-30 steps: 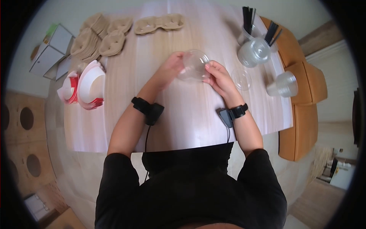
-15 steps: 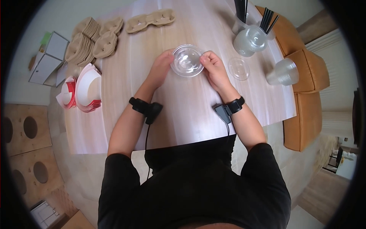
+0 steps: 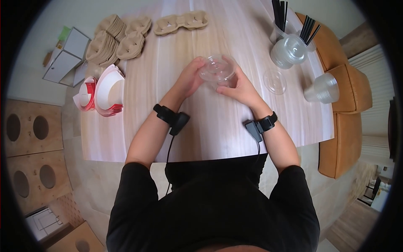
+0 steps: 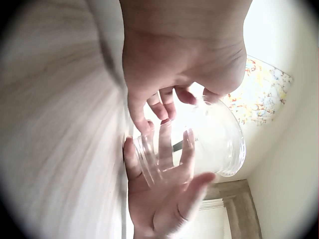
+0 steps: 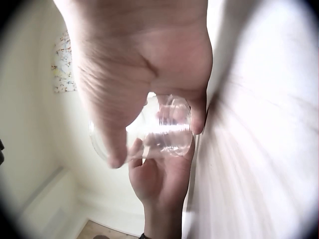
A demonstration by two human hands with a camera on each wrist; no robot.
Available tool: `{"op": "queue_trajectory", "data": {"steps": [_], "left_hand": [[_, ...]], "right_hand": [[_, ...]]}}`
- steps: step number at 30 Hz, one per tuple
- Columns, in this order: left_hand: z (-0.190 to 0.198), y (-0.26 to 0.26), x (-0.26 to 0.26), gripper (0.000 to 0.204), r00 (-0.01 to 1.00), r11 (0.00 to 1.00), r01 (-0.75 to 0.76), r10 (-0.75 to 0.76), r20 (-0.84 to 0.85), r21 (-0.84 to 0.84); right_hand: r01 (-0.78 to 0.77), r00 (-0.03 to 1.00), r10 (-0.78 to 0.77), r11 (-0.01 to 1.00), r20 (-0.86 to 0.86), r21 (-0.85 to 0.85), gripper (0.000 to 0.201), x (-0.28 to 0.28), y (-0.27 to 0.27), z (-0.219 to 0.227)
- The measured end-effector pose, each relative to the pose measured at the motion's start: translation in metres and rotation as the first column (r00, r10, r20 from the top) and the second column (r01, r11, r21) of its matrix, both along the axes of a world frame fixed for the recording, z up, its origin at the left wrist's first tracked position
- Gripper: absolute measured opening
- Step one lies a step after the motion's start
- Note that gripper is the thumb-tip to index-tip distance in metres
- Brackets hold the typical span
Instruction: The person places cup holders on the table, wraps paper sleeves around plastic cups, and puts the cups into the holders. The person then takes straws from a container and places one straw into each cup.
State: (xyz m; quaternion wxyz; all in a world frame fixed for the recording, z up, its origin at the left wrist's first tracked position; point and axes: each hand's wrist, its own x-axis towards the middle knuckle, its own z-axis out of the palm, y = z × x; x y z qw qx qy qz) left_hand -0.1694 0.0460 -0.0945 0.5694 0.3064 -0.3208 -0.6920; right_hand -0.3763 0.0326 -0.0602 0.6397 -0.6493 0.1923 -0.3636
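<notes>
A clear plastic cup with a wide clear lid [image 3: 218,69] is between both hands, tilted, just above the table. My left hand [image 3: 191,80] grips it from the left; in the left wrist view the left hand's [image 4: 184,59] fingers curl along the cup and its thumb meets the lid [image 4: 219,134]. On the other side my right hand [image 3: 241,89] lies against the cup. Its fingers are extended in the left wrist view, thumb apart from them. The right wrist view shows the cup's ribbed wall [image 5: 172,127] below the right hand [image 5: 144,59].
Another clear lid [image 3: 275,81] lies right of the hands. Stacked cups [image 3: 322,89], a lid stack [image 3: 289,50] and black straws [image 3: 279,16] stand at the right. Cardboard carriers [image 3: 103,46], one separate carrier [image 3: 180,23] and red-white paper containers [image 3: 110,90] lie at the left and back.
The cup and lid have tilted, so the cup's side now shows. My right hand has shifted lower around the cup, with its thumb swung away from the rim. The head view has shifted slightly.
</notes>
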Motion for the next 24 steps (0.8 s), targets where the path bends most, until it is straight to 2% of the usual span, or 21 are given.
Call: {"op": "queue_trajectory", "data": {"steps": [1, 4, 5, 6, 7, 9, 10, 11, 13, 15, 16, 18, 19, 21, 23, 24], "left_hand": [[0.004, 0.001, -0.002, 0.034, 1.0, 1.0, 0.0, 0.0, 0.003, -0.001], [0.013, 0.005, -0.005, 0.041, 0.999, 0.999, -0.049, 0.049, -0.016, -0.009], [0.014, 0.005, -0.005, 0.045, 0.989, 0.994, -0.1, 0.103, 0.106, -0.036], [0.016, 0.004, -0.005, 0.049, 0.961, 0.986, -0.149, 0.161, 0.224, -0.069], [0.023, 0.005, -0.006, 0.049, 0.959, 0.984, -0.16, 0.173, 0.224, -0.075], [0.038, 0.007, -0.006, 0.051, 0.878, 0.972, -0.151, 0.216, 0.427, -0.183], [0.031, 0.006, -0.006, 0.05, 0.833, 0.946, 0.0, 0.179, 0.524, -0.323], [0.03, 0.007, -0.006, 0.049, 0.764, 0.889, 0.16, 0.164, 0.624, -0.429], [0.034, 0.014, -0.013, 0.047, 0.808, 0.913, 0.298, -0.085, 0.583, -0.279], [0.05, 0.026, -0.016, 0.046, 0.795, 0.906, 0.336, -0.127, 0.593, -0.257], [0.052, 0.028, -0.018, 0.046, 0.796, 0.919, 0.296, -0.087, 0.599, -0.26], [0.056, 0.03, -0.018, 0.044, 0.663, 0.788, 0.335, 0.191, 0.724, -0.516], [0.065, 0.035, -0.011, 0.044, 0.653, 0.792, 0.32, 0.214, 0.727, -0.52], [0.092, 0.054, 0.004, 0.038, 0.423, 0.778, 0.128, 0.518, 0.743, -0.616], [0.116, 0.076, 0.039, 0.026, 0.146, 0.8, -0.12, 0.6, 0.786, -0.588], [0.131, 0.088, 0.062, 0.023, -0.015, 0.838, -0.183, 0.52, 0.854, -0.513]], "right_hand": [[0.014, 0.996, -0.007, 0.997, -0.088, 0.077, 0.079, -0.001, 0.002, 0.005], [-0.031, 0.996, 0.036, 0.998, -0.088, 0.054, 0.078, -0.002, -0.005, -0.003], [-0.038, 0.995, 0.042, 0.998, -0.088, 0.046, 0.078, -0.002, -0.005, -0.006], [0.003, 0.997, 0.009, 0.989, -0.081, 0.148, 0.073, -0.002, -0.004, -0.008], [0.041, 0.997, -0.022, 0.967, -0.078, 0.25, 0.068, -0.002, -0.002, -0.008], [-0.001, 0.989, 0.029, 0.982, -0.143, 0.19, 0.063, -0.003, -0.002, -0.005], [-0.039, 0.976, 0.067, 0.99, -0.206, 0.134, 0.058, -0.002, -0.002, -0.003], [-0.071, 0.976, 0.095, 0.989, -0.196, 0.126, 0.058, -0.002, -0.001, -0.002], [-0.09, 0.965, 0.134, 0.977, -0.224, 0.194, 0.048, -0.004, -0.002, -0.004], [-0.209, 0.962, 0.24, 0.953, -0.129, 0.22, 0.047, -0.006, -0.007, -0.01], [-0.254, 0.951, 0.284, 0.943, -0.123, 0.213, 0.047, -0.006, -0.008, -0.01], [-0.368, 0.924, 0.381, 0.863, 0.033, 0.346, 0.054, -0.007, -0.005, -0.011], [-0.392, 0.914, 0.404, 0.856, 0.037, 0.335, 0.054, -0.003, -0.002, -0.01], [-0.305, 0.952, 0.264, 0.858, 0.156, 0.414, 0.066, 0.0, 0.003, -0.011], [-0.316, 0.948, 0.272, 0.859, 0.162, 0.404, 0.07, 0.001, 0.004, -0.011], [-0.286, 0.957, 0.245, 0.87, 0.153, 0.4, 0.07, 0.002, 0.005, -0.009]]}}
